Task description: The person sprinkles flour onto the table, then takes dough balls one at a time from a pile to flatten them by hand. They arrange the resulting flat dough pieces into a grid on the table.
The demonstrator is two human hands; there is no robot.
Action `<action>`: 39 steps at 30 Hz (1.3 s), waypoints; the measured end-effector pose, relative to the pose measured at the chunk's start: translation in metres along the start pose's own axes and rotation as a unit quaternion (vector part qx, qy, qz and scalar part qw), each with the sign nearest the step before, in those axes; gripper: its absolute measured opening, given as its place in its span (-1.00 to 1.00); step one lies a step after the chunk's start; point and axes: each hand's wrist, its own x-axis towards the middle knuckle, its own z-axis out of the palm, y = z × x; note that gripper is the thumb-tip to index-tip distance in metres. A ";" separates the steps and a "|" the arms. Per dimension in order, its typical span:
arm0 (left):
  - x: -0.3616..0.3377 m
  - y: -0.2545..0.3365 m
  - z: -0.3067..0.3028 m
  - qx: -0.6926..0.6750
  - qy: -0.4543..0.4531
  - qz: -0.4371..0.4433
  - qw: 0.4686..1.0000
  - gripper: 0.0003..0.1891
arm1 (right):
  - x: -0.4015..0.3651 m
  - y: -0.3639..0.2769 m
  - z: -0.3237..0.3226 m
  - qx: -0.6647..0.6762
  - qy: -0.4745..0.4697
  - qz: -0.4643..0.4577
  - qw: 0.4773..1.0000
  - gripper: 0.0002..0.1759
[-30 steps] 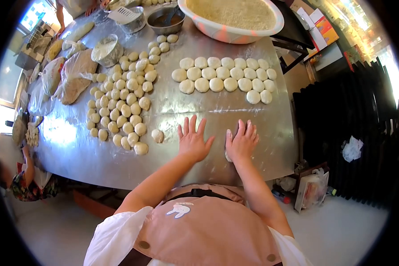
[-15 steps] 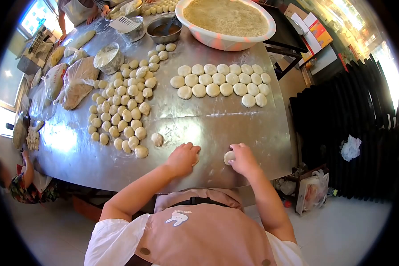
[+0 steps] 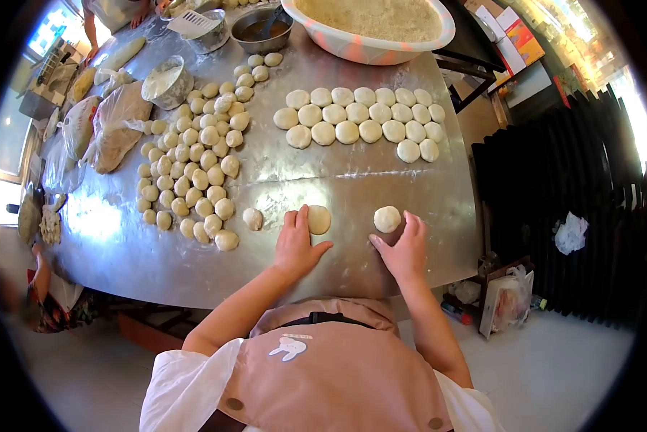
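Observation:
My left hand [image 3: 297,241] rests on the metal table [image 3: 266,277], thumb spread, its fingertips beside a flattened dough disc [image 3: 319,219]. To the right, my right hand [image 3: 403,248] has thumb and fingers apart, just below a round dough piece [image 3: 387,219] that lies on the table. A single dough ball [image 3: 252,219] sits left of my left hand. Beyond it spreads a large group of dough balls [image 3: 196,175]. Rows of flattened dough rounds [image 3: 346,132] lie further back at the centre right.
A wide basin of crumbly filling [image 3: 367,52] stands at the back edge. Behind the dough balls are a floury tub [image 3: 166,83], a bowl of brown liquid [image 3: 261,31] and plastic bags [image 3: 118,129]. Other people stand at the far left and lower left.
Both hands have opened, uncovering the dough disc by my left hand and the round piece above my right. The view has shifted slightly, so the table's contents sit higher.

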 end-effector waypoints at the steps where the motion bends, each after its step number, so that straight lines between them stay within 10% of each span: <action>1: 0.004 -0.002 0.003 -0.003 0.004 0.000 1.000 -0.10 | 0.007 -0.005 0.005 0.013 -0.018 0.017 1.000 -0.15; 9: 0.058 0.018 0.014 -0.092 -0.019 -0.017 0.995 -0.26 | 0.059 -0.008 0.038 0.053 -0.005 -0.133 0.990 -0.29; 20: 0.154 0.041 0.046 -0.145 0.032 0.105 0.983 -0.37 | 0.126 -0.006 0.058 0.073 0.046 -0.018 0.996 -0.35; 39: 0.159 0.047 0.061 -0.142 0.131 0.128 0.973 -0.43 | 0.144 -0.008 0.062 0.038 0.143 -0.106 0.983 -0.56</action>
